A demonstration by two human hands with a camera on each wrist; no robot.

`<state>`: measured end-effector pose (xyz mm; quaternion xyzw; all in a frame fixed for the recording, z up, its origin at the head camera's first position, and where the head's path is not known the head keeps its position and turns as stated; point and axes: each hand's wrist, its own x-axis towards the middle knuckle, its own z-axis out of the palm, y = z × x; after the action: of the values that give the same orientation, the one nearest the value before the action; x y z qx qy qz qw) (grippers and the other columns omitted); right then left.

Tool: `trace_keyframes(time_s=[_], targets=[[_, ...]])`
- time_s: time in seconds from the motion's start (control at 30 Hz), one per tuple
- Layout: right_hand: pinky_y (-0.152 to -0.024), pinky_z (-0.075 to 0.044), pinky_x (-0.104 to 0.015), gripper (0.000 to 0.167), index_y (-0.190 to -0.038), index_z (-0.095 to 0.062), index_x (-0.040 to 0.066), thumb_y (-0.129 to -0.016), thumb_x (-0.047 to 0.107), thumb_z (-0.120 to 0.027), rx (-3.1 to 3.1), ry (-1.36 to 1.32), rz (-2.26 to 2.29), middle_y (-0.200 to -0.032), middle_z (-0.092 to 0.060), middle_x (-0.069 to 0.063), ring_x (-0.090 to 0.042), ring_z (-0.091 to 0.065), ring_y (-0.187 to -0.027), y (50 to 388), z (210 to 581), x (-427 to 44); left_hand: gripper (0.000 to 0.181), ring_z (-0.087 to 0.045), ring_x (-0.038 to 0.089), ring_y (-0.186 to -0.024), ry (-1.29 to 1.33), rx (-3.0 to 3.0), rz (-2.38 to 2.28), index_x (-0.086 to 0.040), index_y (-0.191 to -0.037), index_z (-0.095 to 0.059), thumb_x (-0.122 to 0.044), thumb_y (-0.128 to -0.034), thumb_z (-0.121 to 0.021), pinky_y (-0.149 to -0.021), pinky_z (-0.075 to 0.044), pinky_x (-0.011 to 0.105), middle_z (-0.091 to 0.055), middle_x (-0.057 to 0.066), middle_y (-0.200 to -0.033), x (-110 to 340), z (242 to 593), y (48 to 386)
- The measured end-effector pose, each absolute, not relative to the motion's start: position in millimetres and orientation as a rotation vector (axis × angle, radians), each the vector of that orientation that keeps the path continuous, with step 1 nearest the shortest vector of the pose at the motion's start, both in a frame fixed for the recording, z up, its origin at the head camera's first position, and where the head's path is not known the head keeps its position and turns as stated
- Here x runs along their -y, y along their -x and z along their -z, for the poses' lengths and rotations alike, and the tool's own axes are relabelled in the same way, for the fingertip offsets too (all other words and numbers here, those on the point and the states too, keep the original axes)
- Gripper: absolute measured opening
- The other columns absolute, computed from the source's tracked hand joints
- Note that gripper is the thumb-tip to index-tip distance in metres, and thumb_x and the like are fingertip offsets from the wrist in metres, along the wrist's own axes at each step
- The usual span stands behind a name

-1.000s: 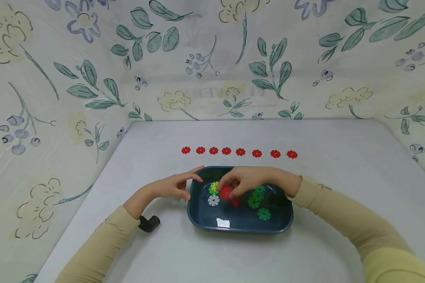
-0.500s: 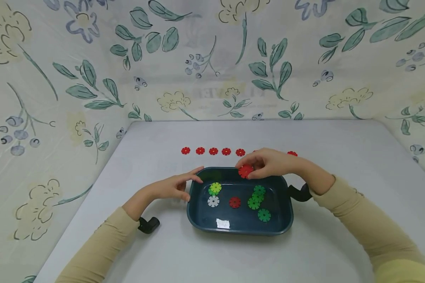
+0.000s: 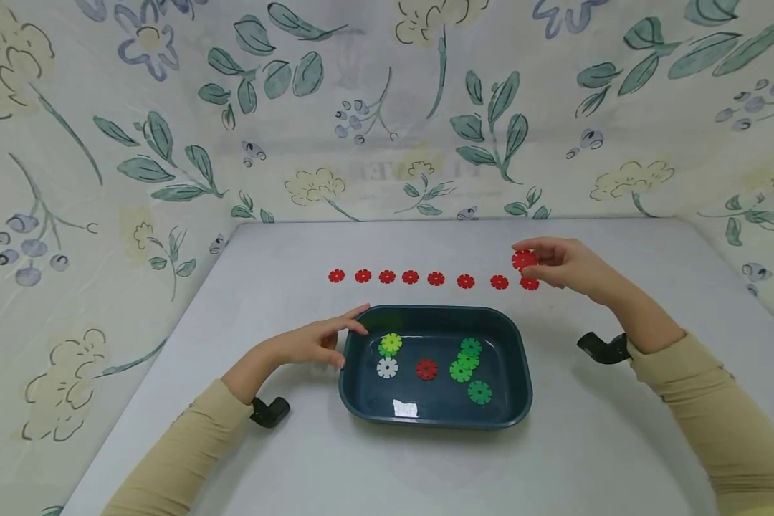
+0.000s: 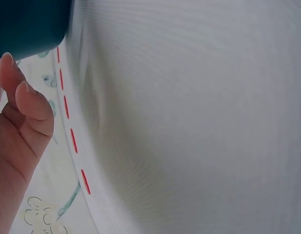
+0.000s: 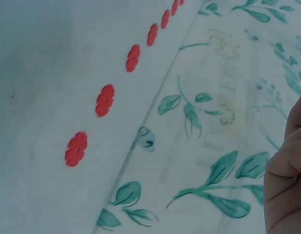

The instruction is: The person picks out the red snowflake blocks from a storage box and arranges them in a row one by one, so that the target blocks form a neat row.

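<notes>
My right hand (image 3: 567,266) pinches a red notched disc (image 3: 524,259) between thumb and fingers, above the right end of a row of red discs (image 3: 435,279) on the table. In the right wrist view that hand (image 5: 289,175) shows only at the edge, its disc out of sight. At the left rim of a dark blue tray (image 3: 435,414) rests my left hand (image 3: 312,341), fingers spread and touching the edge. Inside the tray lie a red disc (image 3: 426,370), a white disc (image 3: 388,368), a yellow disc (image 3: 392,342) over a green one, and several green discs (image 3: 480,393).
A white table (image 3: 297,466) carries everything, with a flower-patterned sheet (image 3: 361,107) rising behind and at the sides. Black wrist-worn pieces sit at the left wrist (image 3: 270,413) and the right wrist (image 3: 603,348).
My right hand has lifted a red disc out of the tray and carried it right and away, over the row's right end. The left hand has stayed at the tray's rim.
</notes>
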<state>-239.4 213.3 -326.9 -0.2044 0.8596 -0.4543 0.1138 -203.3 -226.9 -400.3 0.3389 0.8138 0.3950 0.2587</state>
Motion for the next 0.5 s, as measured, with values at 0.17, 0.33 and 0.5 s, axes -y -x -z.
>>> trace_keyframes(time_s=[0.17,0.33,0.5], targets=[[-0.054,-0.043,-0.024,0.047,-0.129,-0.046,0.004,-0.089,0.024,-0.060,-2.606,0.504,1.343,-0.081,-0.056,0.000,-0.017,-0.048,-0.060,247.5,341.1,-234.3,0.057,-0.045,0.013,-0.062,-0.987,-2.213,-1.072,-0.011,-0.131,-0.045,-0.033,-0.0824,-0.065,-0.054,-0.039,0.021,-0.010,0.006,-0.154,228.3,402.7,203.2],[-0.053,-0.042,-0.025,0.045,-0.129,-0.046,0.004,-0.090,0.023,-0.059,-2.681,0.437,1.315,-0.079,-0.054,-0.005,-0.018,-0.046,-0.057,254.3,353.4,-248.7,0.057,-0.046,0.015,-0.062,-0.940,-2.214,-1.066,-0.011,-0.131,-0.046,-0.031,-0.0814,-0.067,-0.055,-0.039,0.020,-0.010,0.005,-0.154,227.4,401.7,203.4],[-0.053,-0.041,-0.026,0.046,-0.130,-0.044,0.001,-0.091,0.023,-0.057,-2.718,0.389,1.195,-0.087,-0.053,-0.015,-0.023,-0.047,-0.058,262.5,365.9,-260.8,0.059,-0.046,0.018,-0.062,-0.909,-2.204,-1.067,-0.009,-0.131,-0.046,-0.032,-0.0807,-0.068,-0.055,-0.039,0.021,-0.009,0.008,-0.154,227.4,401.3,203.8]])
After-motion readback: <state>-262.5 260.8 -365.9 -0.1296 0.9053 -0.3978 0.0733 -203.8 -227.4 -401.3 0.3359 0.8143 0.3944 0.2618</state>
